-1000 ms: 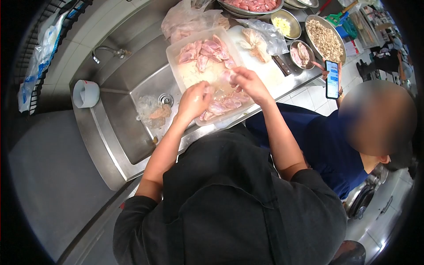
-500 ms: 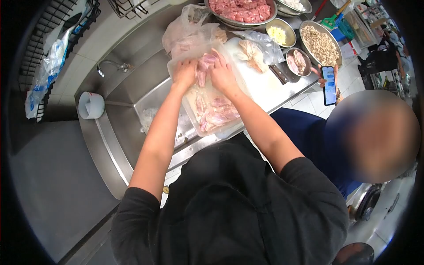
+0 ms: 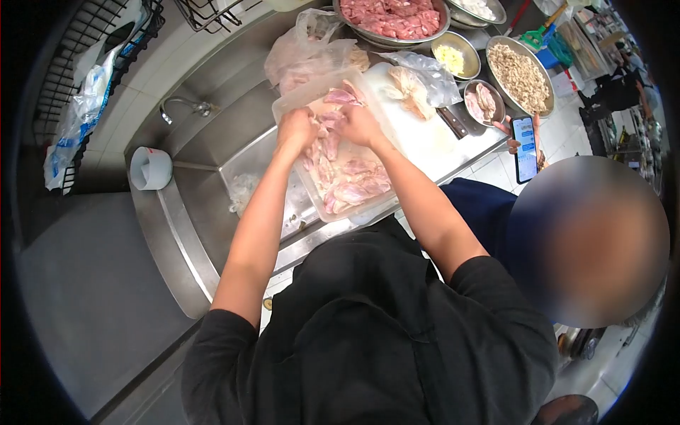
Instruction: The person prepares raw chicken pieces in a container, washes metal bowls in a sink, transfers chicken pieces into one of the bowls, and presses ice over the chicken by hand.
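Observation:
Pink raw meat pieces point(image 3: 356, 185) lie in a translucent plastic tub point(image 3: 312, 190) that spans the sink's edge and the worktop. Both hands are inside the tub's far half. My left hand point(image 3: 298, 129) is closed at the left side, its fingers curled against a meat piece. To its right, my right hand point(image 3: 359, 126) has its fingers down among the meat, closed on a piece that is partly hidden. Another pink piece point(image 3: 343, 95) shows just beyond my right hand.
A steel sink point(image 3: 205, 191) with a faucet point(image 3: 185, 106) is at left. Beyond the tub are plastic bags point(image 3: 312, 53) and bowls of meat point(image 3: 389, 18). A knife point(image 3: 453, 122) lies right, near a small bowl point(image 3: 484, 103). A person holds a phone point(image 3: 524, 150).
Both hands have moved from the tub's near middle to its far half and down into the meat. The view has shifted slightly, and the other person's head appears lower.

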A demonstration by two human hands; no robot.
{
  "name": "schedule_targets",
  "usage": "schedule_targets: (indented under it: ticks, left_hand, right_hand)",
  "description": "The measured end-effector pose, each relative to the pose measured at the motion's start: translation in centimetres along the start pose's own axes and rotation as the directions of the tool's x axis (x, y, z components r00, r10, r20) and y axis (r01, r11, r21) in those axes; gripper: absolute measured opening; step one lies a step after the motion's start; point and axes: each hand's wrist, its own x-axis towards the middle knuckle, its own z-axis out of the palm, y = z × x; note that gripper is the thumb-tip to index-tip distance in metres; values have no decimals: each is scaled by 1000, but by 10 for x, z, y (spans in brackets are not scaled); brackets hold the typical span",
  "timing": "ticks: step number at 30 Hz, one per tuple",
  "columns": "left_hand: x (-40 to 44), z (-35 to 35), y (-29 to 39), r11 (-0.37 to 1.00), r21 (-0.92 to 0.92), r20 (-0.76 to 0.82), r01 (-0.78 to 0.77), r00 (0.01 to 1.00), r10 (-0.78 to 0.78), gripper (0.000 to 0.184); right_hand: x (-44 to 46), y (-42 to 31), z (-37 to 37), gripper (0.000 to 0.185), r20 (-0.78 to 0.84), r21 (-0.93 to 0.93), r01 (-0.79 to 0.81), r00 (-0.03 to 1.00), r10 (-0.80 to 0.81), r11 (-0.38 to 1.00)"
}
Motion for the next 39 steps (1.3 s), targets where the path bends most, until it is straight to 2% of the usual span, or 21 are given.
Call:
schedule_targets:
  ticks: [1, 2, 3, 4, 5, 6, 7, 9, 11, 15, 17, 22, 24, 25, 26, 27, 28, 30, 34, 36, 39]
  left_hand:
    - [0, 5, -7, 1000, -1, -6, 3, 1000, -3, 48]
    - [-5, 12, -14, 991, -56, -209, -119, 972, 105, 45]
    - [-10, 16, -20, 965, -83, -408, -248, 892, 195, 43]
    - [-17, 15, -18, 965, -83, -412, -248, 891, 193, 43]
    - [-26, 13, -10, 892, -414, -319, -180, 947, 43, 41]
    - [-34, 12, -1, 717, -693, -177, -74, 982, -69, 39]
    - [-40, 14, 7, 717, -693, -178, -75, 982, -69, 39]
    - [-50, 19, 20, 256, -966, -35, -37, 999, 14, 35]
    - [-56, 23, 24, 307, -947, -86, -95, 995, 42, 35]
    - [-65, 33, 30, 427, -869, -234, -251, 968, 92, 38]
    - [-69, 33, 31, 415, -878, -215, -239, 971, 104, 38]
    - [-72, 34, 22, 391, -911, -106, -131, 991, 85, 36]
    - [-70, 37, 12, -71, -996, -58, -45, 979, 193, 35]
    - [-74, 30, 13, -70, -997, -57, -45, 980, 192, 35]
    - [-78, 23, 13, -218, -975, 9, 44, 987, 158, 37]
    - [-82, 18, 13, -364, -923, 80, 124, 988, 135, 38]
    - [-83, 17, 10, -365, -923, 81, 125, 988, 135, 38]
    - [-86, 15, 7, -555, -797, 118, 236, 964, 239, 41]
    - [-92, 9, 9, -618, -731, 91, 289, 939, 331, 48]
    - [-94, 7, 10, -635, -707, 69, 311, 924, 376, 49]
    - [-98, 1, 18, -638, -703, 58, 314, 920, 389, 50]
  right_hand:
    - [-1, 12, 4, 22, -18, 307, -21, 999, 27, 951]
    - [0, 23, 10, 20, -23, 586, -34, 998, 59, 810]
    - [-4, 17, 4, 20, -22, 585, -29, 998, 52, 811]
    - [-15, 4, -8, 18, 20, 805, -107, 988, 154, 583]
    - [-26, -8, -18, 17, 93, 942, -163, 967, 238, 292]
    - [-33, -14, -22, 17, 91, 942, -161, 967, 236, 294]
    - [-39, -19, -23, 18, 55, 951, -103, 985, 166, 293]
    - [-49, -29, -28, 19, 18, 957, -45, 995, 96, 286]
    - [-56, -37, -33, 21, 61, 913, -104, 991, 120, 396]
    - [-58, -34, -33, 23, 5, 869, -61, 993, 115, 490]
    - [-59, -34, -33, 26, -67, 781, 35, 997, 28, 623]
    - [-56, -32, -18, 25, -124, 782, -2, 980, 158, 623]
    - [-53, -25, -14, 27, -182, 769, 19, 965, 190, 639]
    - [-54, -31, -27, 31, -40, 974, 7, 989, 141, 228]
    - [-56, -36, -40, 35, 65, 973, -56, 997, 32, -226]
    - [-59, -44, -54, 36, 79, 945, -62, 996, 39, -321]
    - [-62, -44, -59, 36, 80, 945, -63, 996, 39, -321]
    - [-67, -42, -64, 42, 118, 902, -140, 990, -80, -407]
    - [-78, -43, -66, 45, 230, 866, -243, 970, -82, -436]
    - [-83, -48, -73, 37, 236, 801, -309, 950, -204, -513]
    - [-89, -49, -78, 36, 178, 856, -275, 952, -250, -437]
